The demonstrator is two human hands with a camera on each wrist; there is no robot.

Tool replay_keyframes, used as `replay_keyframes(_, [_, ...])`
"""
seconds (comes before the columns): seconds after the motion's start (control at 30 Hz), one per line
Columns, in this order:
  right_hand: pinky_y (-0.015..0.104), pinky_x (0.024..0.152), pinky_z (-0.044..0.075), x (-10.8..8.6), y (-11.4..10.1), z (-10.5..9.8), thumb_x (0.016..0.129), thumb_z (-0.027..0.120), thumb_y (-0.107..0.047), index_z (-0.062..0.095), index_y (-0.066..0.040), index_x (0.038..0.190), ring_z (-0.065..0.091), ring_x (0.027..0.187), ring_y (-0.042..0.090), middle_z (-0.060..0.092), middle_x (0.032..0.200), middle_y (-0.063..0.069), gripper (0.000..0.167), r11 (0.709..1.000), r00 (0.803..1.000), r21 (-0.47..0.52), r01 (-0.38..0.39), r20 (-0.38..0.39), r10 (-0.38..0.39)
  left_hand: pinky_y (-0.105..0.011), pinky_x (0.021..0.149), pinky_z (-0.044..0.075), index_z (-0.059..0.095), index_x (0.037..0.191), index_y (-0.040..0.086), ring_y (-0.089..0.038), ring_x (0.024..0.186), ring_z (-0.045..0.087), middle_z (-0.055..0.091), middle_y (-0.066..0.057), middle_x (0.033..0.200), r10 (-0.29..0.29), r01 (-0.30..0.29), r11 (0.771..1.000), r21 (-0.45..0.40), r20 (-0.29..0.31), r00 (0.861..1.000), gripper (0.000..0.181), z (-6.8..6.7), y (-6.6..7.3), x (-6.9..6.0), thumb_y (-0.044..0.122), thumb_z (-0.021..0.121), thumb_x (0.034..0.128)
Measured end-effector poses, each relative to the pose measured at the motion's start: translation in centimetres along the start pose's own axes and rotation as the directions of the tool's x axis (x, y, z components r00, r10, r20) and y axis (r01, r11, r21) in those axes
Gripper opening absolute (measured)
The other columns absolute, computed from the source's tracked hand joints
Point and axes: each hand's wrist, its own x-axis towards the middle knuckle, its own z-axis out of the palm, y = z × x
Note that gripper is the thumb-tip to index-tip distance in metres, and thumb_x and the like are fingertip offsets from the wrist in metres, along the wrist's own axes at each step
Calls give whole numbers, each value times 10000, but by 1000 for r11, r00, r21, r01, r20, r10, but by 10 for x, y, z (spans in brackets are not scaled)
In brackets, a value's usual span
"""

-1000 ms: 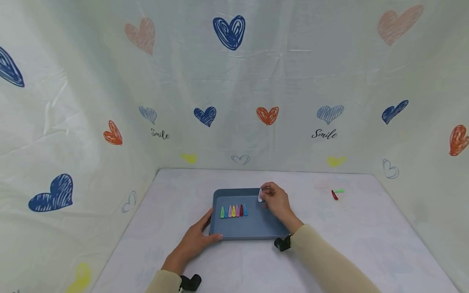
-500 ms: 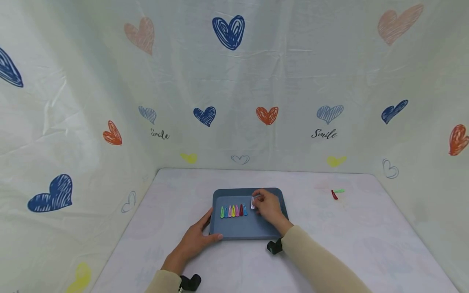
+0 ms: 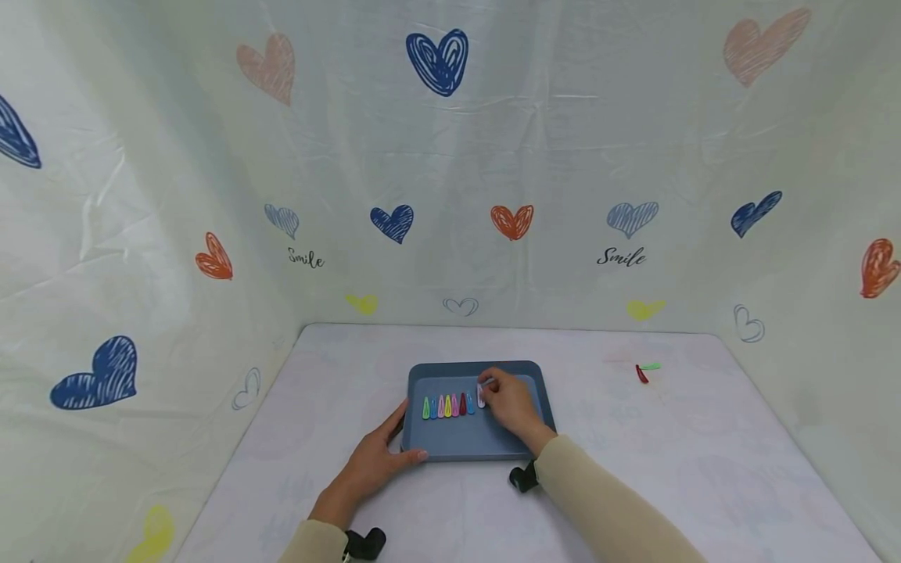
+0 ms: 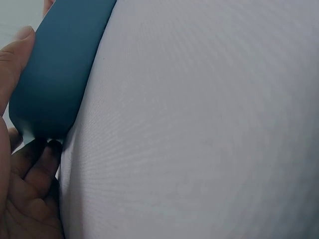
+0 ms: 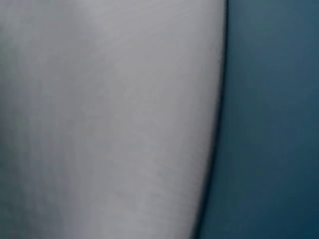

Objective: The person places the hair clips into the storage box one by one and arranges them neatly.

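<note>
A blue-grey tray (image 3: 450, 446) lies on the table, holding a row of several snap hair clips (image 3: 447, 406) in green, blue, pink, yellow and red. My right hand (image 3: 512, 403) is over the tray and pinches a pale, whitish hair clip (image 3: 481, 396) upright, just right of the blue clip that ends the row. My left hand (image 3: 373, 465) grips the tray's front left corner, thumb on the front rim. From the left wrist, the fingers (image 4: 37, 174) bend against the corner of the tray (image 4: 60, 69). The right wrist view shows no hand.
On the table (image 3: 704, 469), right of the tray, lie a red clip (image 3: 641, 374) and a green clip (image 3: 651, 367), close together. A white curtain (image 3: 549, 156) with printed hearts hangs behind and at both sides.
My right hand has carried the pale clip left and toward me, from the tray's back edge to the right end of the row. The left hand stays on the tray.
</note>
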Motion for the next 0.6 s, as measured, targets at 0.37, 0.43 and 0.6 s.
replay_keyframes(0.37, [264,601,468,-3,-2,3,989,694,-44,739,-125,1117,574,684,111,737,878,26,158,996,999,-78,34,-9,-34,-628,1236,333,289,1687,267,-394,1575,332,371,-109,1702,-7,7,1000,9,1,1000,1094,1,0,-1,538,885,811])
replay_keyframes(0.43, [268,609,467,-3,-2,3,990,693,-47,739,-125,1113,571,688,113,731,872,19,153,996,999,-83,31,-7,-32,-634,1233,335,290,1687,268,-399,1575,331,371,-109,1702,-9,9,1000,14,1,1000,1094,0,0,-1,541,885,811])
replay_keyframes(0.6, [277,631,477,-2,-3,3,990,690,-48,737,-121,1101,581,708,116,726,866,3,141,996,1000,-83,16,10,-15,-637,1233,333,290,1686,274,-401,1578,323,364,-103,1707,-11,12,1000,22,-4,1000,1099,-1,1,-1,552,885,805])
